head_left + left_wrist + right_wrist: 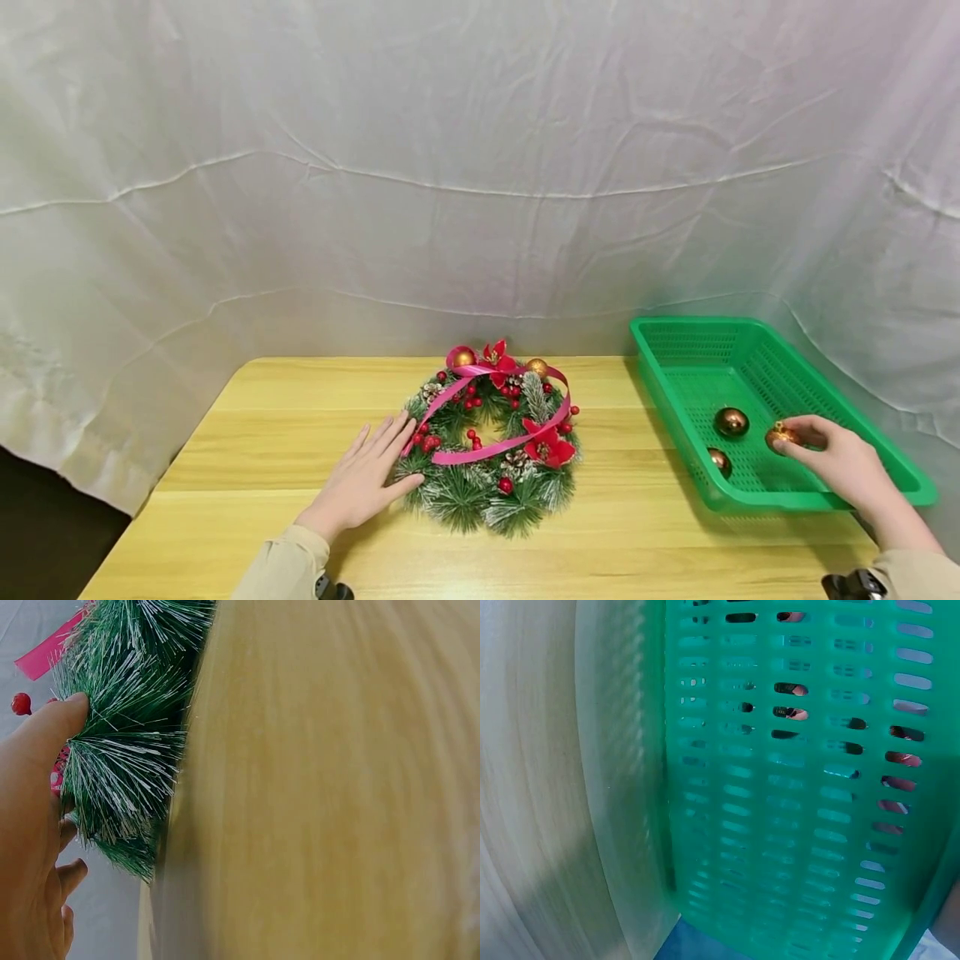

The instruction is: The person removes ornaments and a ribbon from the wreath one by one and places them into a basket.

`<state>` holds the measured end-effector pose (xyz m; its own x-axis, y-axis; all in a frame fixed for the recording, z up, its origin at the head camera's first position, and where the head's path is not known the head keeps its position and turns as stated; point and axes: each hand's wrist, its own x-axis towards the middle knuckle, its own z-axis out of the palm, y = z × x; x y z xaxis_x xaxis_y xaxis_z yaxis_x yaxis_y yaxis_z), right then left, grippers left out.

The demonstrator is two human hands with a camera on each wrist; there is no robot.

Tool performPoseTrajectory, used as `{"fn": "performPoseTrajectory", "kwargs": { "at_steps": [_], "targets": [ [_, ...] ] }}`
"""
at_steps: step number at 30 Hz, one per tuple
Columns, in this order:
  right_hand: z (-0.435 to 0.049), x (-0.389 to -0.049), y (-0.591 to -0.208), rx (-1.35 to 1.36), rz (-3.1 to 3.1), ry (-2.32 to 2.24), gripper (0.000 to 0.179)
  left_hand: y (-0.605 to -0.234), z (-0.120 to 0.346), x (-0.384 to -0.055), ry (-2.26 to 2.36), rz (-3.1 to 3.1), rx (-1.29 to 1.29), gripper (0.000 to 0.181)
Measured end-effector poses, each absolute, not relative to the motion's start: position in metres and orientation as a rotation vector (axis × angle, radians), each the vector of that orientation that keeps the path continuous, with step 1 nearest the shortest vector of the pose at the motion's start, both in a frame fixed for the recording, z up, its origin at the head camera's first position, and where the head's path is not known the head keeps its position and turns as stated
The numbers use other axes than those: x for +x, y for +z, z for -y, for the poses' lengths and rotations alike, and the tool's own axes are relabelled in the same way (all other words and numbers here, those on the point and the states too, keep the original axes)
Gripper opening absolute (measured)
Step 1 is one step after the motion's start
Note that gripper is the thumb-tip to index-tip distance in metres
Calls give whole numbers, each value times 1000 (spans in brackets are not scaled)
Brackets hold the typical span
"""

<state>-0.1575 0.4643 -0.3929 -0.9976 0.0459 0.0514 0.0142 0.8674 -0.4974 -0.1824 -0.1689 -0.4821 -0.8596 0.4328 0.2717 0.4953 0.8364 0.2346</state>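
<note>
A green Christmas wreath lies on the table, dressed with red berries, red poinsettias, pinecones and golden balls. A loose pink ribbon loops over it. My left hand rests at the wreath's left side, fingers extended and thumb against the needles. Over the green basket at the right, my right hand pinches a shiny copper-gold Christmas ball between thumb and fingers. Two darker brown balls lie in the basket. In the right wrist view, the basket's slotted wall hides most of that hand.
The wooden table carries the wreath in the middle and the basket at the right edge. A pale fabric curtain hangs behind and along both sides. The basket's raised rim stands between the wreath and the balls.
</note>
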Motion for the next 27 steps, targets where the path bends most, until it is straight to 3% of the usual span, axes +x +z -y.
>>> {"fn": "performPoseTrajectory", "kwargs": {
  "at_steps": [11, 27],
  "targets": [
    [-468, -163, -392, -23, 3014, 781, 50, -479, 168, -181, -440, 2810, -719, 82],
    [-465, -164, -396, 28, 3017, 677, 56, -482, 168, -181, -434, 2808, -716, 82]
  ]
}}
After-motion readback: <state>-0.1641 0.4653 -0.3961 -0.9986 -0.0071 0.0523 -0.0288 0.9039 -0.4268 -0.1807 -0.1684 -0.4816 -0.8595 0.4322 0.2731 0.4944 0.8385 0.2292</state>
